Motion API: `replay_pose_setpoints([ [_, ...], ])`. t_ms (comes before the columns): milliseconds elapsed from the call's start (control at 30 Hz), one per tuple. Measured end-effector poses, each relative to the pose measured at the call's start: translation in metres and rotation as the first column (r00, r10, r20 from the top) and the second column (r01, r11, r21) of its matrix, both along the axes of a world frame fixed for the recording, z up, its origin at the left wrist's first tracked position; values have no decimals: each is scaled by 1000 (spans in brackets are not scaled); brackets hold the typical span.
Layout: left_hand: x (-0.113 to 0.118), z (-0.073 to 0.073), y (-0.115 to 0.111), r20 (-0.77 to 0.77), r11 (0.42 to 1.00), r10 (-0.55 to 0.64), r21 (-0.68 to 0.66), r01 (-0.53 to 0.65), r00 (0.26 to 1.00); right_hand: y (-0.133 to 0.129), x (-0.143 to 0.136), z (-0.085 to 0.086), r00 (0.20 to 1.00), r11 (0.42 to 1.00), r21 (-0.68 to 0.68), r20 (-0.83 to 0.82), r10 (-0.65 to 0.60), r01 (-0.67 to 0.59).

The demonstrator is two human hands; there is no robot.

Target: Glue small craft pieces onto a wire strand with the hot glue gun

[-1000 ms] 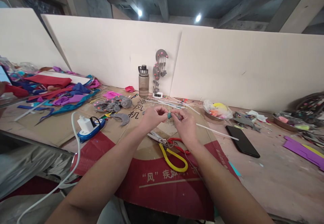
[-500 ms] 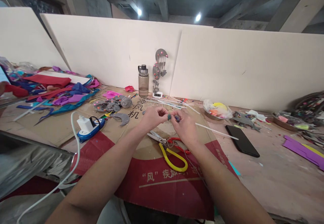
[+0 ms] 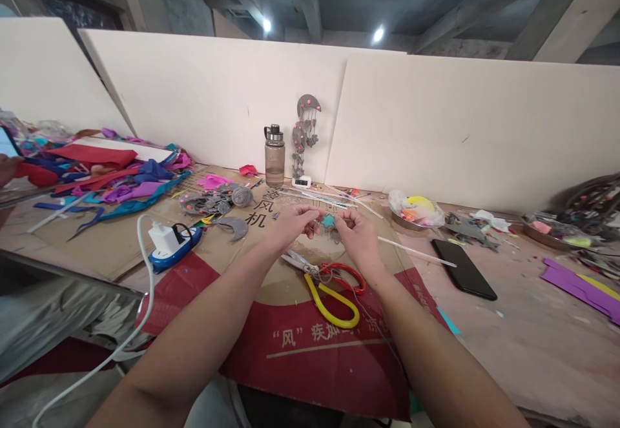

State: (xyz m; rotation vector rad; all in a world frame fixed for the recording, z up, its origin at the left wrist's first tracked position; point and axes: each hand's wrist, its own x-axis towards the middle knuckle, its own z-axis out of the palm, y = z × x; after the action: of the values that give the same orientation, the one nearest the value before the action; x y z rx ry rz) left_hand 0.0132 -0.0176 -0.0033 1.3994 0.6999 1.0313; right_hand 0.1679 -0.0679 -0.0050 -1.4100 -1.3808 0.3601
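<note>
Over the cardboard, a small teal star-shaped piece (image 3: 328, 220) is between the fingertips of both hands. My right hand (image 3: 357, 237) pinches it from the right. From the left, the closed thumb and forefinger of my left hand (image 3: 296, 226) meet its edge. Below the hands lie scissors with yellow handles (image 3: 335, 308) and a tool with red handles (image 3: 356, 276), with thin grey string tangled around them. A white stick (image 3: 411, 249) reaches from beside my right hand to the black phone (image 3: 464, 269).
A water bottle (image 3: 274, 157) and a grey moon-shaped hanging ornament (image 3: 309, 104) stand against white boards. Grey felt pieces (image 3: 208, 201) and a blue power strip (image 3: 174, 254) lie left. Colourful cloth scraps (image 3: 126, 173) fill the far left; a bowl (image 3: 411, 221) sits right.
The hands have drawn slightly apart, and the teal star piece now shows its face between them. My right hand has shifted a little to the right.
</note>
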Motion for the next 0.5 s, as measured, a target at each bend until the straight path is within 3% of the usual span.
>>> replay_pose_setpoints([
  [500,7,-3,-4,-192,986,126,131,-102,973,-2,-9,-5,994,999,48,104,-14,9],
])
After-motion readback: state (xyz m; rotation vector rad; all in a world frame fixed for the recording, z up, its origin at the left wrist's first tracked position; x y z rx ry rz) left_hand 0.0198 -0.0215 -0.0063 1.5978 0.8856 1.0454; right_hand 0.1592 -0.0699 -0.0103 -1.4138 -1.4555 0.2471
